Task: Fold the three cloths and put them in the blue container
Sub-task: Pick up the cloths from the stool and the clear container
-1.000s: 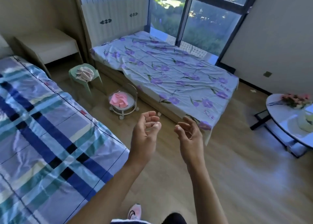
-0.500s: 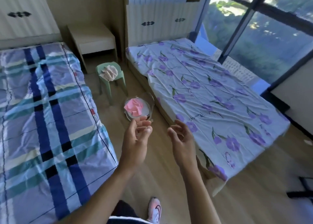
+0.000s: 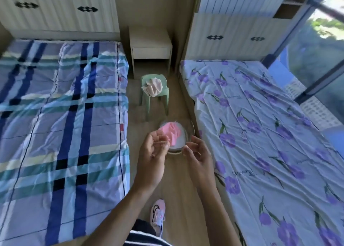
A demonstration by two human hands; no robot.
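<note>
Pink cloth lies bunched in a clear round dish on the wooden floor of the aisle between a plaid-covered bed and a floral-covered bed, straight ahead of a standing person's raised hands. Both hands hold nothing: the left hand and the right hand face each other with fingers loosely curled. From this angle the left fingertips overlap the cloth's near edge, so that hand looks the nearer – whether it touches the fabric cannot be told. The cloth is crumpled with no clear long axis, and it sits slightly left of the gap between the palms. Farther down the aisle, a cream cloth is heaped on a green plastic stool, well beyond the dish and in front of a nightstand. Neither a third cloth nor the blue container is in view – folding appears not yet begun, and the pink cloth seems the likely first pickup.
</note>
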